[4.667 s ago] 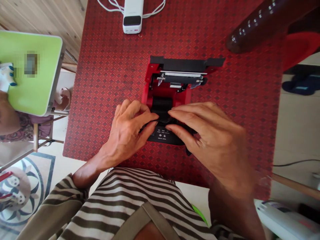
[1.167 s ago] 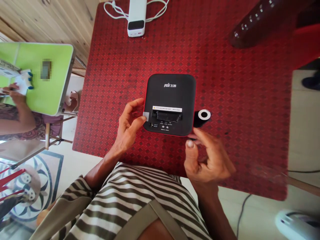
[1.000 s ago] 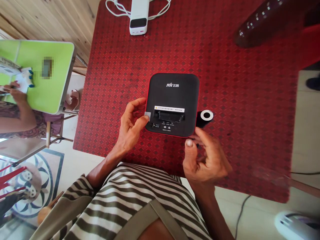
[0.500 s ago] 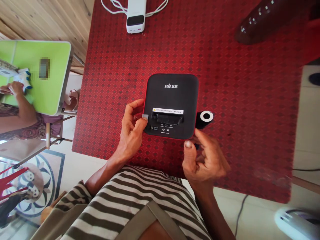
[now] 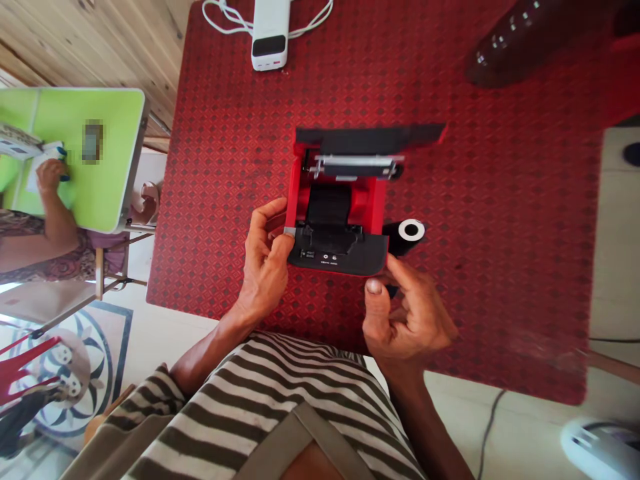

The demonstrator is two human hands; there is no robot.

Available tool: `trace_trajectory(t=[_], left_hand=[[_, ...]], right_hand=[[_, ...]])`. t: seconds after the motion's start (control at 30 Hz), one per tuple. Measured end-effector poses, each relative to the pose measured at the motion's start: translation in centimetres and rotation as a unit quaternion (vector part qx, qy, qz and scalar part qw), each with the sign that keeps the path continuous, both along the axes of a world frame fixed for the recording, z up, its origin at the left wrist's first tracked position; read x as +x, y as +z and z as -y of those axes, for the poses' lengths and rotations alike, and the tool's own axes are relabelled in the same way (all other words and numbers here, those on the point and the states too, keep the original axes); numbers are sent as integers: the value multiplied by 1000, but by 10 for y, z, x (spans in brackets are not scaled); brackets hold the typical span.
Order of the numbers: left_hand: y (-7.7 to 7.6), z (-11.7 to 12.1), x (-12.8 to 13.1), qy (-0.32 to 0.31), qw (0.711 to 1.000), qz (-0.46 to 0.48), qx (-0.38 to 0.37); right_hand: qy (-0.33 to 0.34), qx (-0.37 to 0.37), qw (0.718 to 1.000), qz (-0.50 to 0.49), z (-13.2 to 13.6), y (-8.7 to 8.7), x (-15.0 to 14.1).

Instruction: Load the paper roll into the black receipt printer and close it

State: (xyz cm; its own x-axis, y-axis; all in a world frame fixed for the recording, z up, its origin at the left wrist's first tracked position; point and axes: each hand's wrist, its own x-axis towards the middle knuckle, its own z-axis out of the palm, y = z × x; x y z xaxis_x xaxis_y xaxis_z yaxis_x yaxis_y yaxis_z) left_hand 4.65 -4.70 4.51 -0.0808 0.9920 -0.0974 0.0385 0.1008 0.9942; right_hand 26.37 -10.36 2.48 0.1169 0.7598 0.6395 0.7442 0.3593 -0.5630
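Observation:
A small red and black portable printer [image 5: 340, 248] lies on the table in front of me, its lid [image 5: 370, 139] raised. Inside show a silvery bar, a dark roller [image 5: 356, 167] and a red paper compartment. My left hand [image 5: 265, 257] grips the printer's left side, thumb on the grey latch [image 5: 290, 231]. At the front right corner, my right hand [image 5: 407, 310] holds the printer's edge with its index fingertip; the thumb is a little apart and the other fingers are curled. Just right of the printer lies a black roll [image 5: 407, 233] with a white ring-shaped end.
A white power bank [image 5: 271, 40] with white cables lies at the back of the red-covered table [image 5: 225, 167]. A dark, shiny object [image 5: 505, 53] is at the back right. To the left, another person's hand [image 5: 50, 177] works over a green table [image 5: 113, 187].
The printer's lid has sprung up from closed, exposing the inside. My hands have stayed at nearly the same places. The other person's hand has moved slightly over the green table.

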Motion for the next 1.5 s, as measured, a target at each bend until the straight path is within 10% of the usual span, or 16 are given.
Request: trace_trajectory(t=[0.53,0.8,1.1,1.5], left_hand=[[-32,-2,-18,-35,987,-96,125],[-66,-28,-40,-157,911,-231,303],[-76,-28,-36,-162,887,-276,332],[-76,-29,-29,-152,891,-264,338]], right_hand=[[10,-23,999,43,-29,36,34],[90,-32,989,117,-79,64,30],[222,-271,877,331,-142,90,-9],[209,-323,815,433,-161,89,-31]])
